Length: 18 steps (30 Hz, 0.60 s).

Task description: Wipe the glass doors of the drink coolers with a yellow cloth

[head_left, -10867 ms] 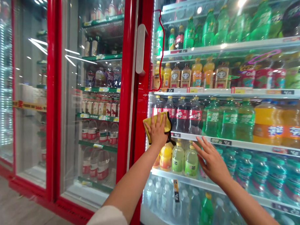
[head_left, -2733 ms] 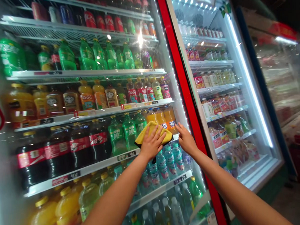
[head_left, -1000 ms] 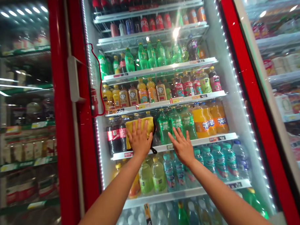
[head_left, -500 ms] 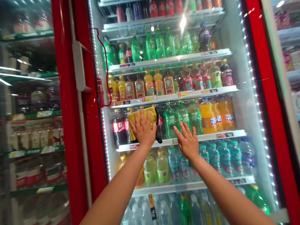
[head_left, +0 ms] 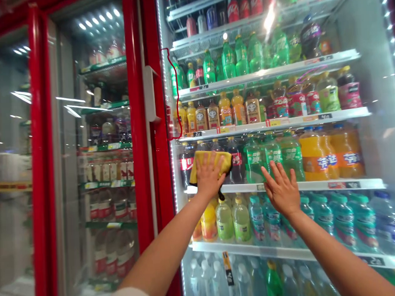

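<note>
My left hand (head_left: 210, 175) presses a yellow cloth (head_left: 201, 158) with dark edging flat against the glass door of a lit drinks fridge. Its fingers are stretched over the cloth, in front of the cola bottles (head_left: 187, 163). My right hand (head_left: 282, 190), fingers spread and holding nothing, rests against the glass to the right. Behind its fingertips stand green soda bottles (head_left: 272, 154). Part of the cloth is hidden under my left hand.
A white door handle (head_left: 152, 94) sits on the red frame (head_left: 161, 175) to the left. Beyond it stands another glass-fronted fridge (head_left: 105, 97) with bottles on shelves. Orange soda bottles (head_left: 314, 154) fill the shelf at right. Bright reflections cross the glass.
My view has turned left, so the fridge appears farther right and more of the neighbouring fridges shows. Against the bottles, the left hand and cloth have slid slightly left. The right hand stays spread.
</note>
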Each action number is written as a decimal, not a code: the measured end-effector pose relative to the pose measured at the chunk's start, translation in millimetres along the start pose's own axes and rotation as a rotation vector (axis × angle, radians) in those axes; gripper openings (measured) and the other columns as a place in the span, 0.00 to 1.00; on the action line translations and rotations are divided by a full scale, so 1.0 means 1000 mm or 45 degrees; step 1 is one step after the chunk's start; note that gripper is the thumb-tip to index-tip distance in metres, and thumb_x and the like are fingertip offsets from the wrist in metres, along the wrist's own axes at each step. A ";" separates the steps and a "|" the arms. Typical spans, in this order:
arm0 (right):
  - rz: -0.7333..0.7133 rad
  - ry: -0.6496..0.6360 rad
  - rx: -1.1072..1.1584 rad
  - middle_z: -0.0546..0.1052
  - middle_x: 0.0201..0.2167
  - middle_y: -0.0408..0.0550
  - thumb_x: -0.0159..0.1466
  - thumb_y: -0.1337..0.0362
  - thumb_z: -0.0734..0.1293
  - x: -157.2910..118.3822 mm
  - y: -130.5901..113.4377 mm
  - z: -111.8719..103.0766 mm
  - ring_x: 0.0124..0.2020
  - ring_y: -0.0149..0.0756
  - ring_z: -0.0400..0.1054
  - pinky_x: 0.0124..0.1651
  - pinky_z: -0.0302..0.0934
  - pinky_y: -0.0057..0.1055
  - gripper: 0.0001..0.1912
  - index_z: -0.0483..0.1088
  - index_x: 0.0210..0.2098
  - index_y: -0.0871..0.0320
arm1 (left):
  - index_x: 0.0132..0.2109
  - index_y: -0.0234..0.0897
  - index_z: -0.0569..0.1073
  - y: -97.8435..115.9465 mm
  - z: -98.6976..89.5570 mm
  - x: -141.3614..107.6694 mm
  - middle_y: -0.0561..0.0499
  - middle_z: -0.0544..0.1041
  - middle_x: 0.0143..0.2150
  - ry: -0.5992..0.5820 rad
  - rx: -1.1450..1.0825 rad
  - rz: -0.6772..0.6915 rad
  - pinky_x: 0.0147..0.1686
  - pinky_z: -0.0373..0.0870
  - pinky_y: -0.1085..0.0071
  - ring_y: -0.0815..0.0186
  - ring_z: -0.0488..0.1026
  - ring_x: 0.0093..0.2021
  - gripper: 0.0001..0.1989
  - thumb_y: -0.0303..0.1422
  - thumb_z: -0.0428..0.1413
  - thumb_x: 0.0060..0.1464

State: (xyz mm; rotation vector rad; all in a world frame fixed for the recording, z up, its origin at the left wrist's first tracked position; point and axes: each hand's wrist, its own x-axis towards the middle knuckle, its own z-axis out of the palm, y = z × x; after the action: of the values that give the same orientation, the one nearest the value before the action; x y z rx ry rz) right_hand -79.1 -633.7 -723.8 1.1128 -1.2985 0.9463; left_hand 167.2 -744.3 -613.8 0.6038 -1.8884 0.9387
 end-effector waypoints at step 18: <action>0.044 0.023 0.073 0.50 0.75 0.50 0.70 0.63 0.60 -0.007 -0.005 -0.005 0.73 0.52 0.50 0.72 0.41 0.60 0.35 0.47 0.74 0.45 | 0.74 0.51 0.53 -0.067 -0.009 -0.023 0.49 0.49 0.77 -0.146 0.120 0.138 0.72 0.42 0.41 0.50 0.41 0.77 0.34 0.40 0.54 0.64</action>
State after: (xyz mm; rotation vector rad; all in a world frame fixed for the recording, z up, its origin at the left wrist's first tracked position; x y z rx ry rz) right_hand -73.2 -629.7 -731.1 1.1262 -1.2865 1.0229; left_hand 230.7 -775.6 -607.8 0.6278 -2.0041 1.0885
